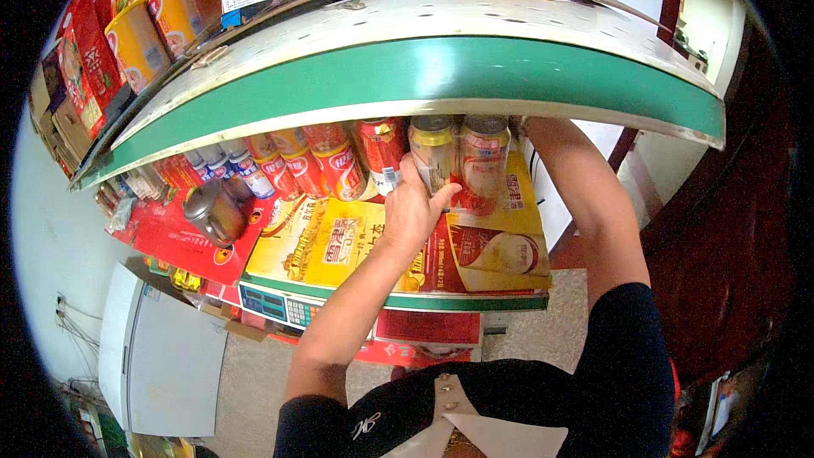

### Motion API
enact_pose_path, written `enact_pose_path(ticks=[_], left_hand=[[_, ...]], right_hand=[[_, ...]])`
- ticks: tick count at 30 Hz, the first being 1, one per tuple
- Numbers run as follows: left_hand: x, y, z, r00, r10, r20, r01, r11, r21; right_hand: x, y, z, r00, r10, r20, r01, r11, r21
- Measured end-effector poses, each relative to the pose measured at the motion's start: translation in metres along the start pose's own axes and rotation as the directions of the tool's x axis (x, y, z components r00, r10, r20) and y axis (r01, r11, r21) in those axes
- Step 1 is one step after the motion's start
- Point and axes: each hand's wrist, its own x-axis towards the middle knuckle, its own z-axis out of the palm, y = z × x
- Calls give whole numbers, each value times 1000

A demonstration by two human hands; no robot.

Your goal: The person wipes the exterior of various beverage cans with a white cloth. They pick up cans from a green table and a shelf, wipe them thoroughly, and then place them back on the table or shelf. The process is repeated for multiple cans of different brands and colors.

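My left hand (413, 207) is around the lower front of a silver-and-yellow drink can (432, 149), fingers on its left side and thumb across its lower right. Just right of it stands another can (484, 152) with a pale and red body. To its left is a red can (380, 149). My right forearm (579, 172) reaches behind these cans at the shelf's right end. The green shelf edge and the right can hide my right hand's fingers. Flattened yellow and red printed cardboard (356, 242) lines the shelf under the cans.
A green-edged upper shelf (432, 73) overhangs the cans. Red and yellow cans (340, 172) and blue-white cans (251, 172) stand further left, near a metal mug (215, 213). Below are a keypad scale (280, 305) and a white cabinet-like appliance (172, 356). Yellow-lidded tubs (137, 44) stand above.
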Motion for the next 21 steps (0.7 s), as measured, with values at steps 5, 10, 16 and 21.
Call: enact_pose_path(ticks=[5, 10, 16, 21], left_hand=[[3, 5, -1, 997, -71, 29, 73, 994, -75], [1, 8, -5, 993, -109, 53, 114, 986, -121], [-13, -1, -8, 993, -17, 120, 50, 958, -281], [-52, 3, -52, 959, -11, 282, 73, 975, -210]], right_hand=[[-17, -18, 0, 960, -163, -226, 174, 984, 31], [-63, -71, 0, 958, -127, -257, 13, 915, -404], [-118, -81, 19, 897, -428, -109, 298, 769, -565], [-144, -80, 47, 912, -410, 31, 378, 805, -458]])
